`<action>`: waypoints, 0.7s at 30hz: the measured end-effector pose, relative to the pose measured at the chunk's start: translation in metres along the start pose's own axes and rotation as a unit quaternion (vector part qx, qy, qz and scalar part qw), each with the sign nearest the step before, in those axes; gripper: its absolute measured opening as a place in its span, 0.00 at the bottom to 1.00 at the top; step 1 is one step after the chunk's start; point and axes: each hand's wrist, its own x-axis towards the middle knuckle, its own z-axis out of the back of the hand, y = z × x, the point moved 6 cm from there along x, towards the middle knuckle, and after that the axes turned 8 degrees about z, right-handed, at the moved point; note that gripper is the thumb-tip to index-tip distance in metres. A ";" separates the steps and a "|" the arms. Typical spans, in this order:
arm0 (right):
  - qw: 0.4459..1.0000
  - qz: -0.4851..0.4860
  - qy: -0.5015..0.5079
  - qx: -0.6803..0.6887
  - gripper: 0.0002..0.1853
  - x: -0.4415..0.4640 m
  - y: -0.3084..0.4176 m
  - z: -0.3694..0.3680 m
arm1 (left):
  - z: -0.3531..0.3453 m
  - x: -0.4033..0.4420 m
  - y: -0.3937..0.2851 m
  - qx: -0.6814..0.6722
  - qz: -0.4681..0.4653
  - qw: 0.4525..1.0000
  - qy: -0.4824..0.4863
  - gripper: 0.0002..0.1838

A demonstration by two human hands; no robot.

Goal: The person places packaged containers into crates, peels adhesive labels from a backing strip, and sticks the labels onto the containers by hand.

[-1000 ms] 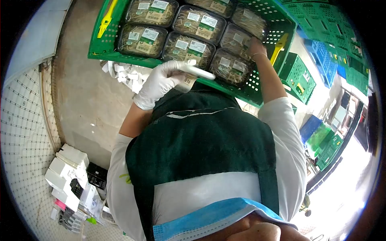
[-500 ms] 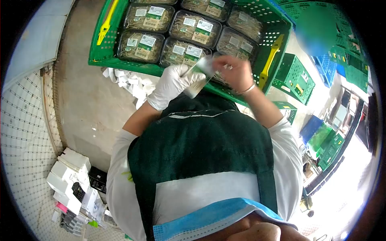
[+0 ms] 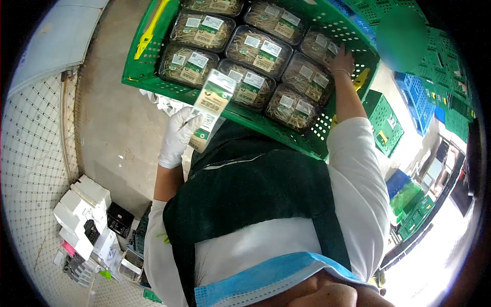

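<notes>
A green crate in front of me holds several black trays of pale thin strands under clear film, most with printed labels. In a white glove, my left hand grips a strip of green and beige labels, which stands up over the crate's near edge. My bare right hand reaches inside the crate at the right and touches the far right tray. A label lies under its fingertips; the fingers are partly hidden, and whether they still hold the label is unclear.
White paper strips hang below the crate's near left edge. More green crates and a blue crate are at the right. White boxes and a black container stand at the lower left.
My right hand has moved from the label strip to the far right tray, where a label now shows. My left hand has moved left and down with the strip, which is now upright.
</notes>
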 end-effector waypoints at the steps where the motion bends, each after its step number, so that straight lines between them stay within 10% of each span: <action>1: 1.000 0.002 0.001 -0.006 0.38 -0.004 0.001 0.000 | 0.003 -0.002 0.002 -0.028 -0.005 0.999 -0.016 0.11; 10: 0.992 0.014 0.118 0.040 0.34 -0.021 0.006 -0.016 | 0.021 -0.010 0.003 -0.008 -0.064 0.995 -0.081 0.12; 16: 0.985 0.062 -0.146 0.068 0.24 -0.065 0.022 -0.063 | 0.065 0.009 -0.010 0.033 -0.154 0.981 -0.116 0.12; 18: 0.993 0.050 -0.075 0.073 0.25 -0.061 0.022 -0.048 | 0.102 0.030 -0.019 0.062 -0.203 0.964 -0.160 0.11; 21: 0.980 0.088 0.120 0.129 0.25 -0.050 0.014 -0.042 | 0.130 0.040 -0.079 0.482 -0.259 0.759 -0.352 0.12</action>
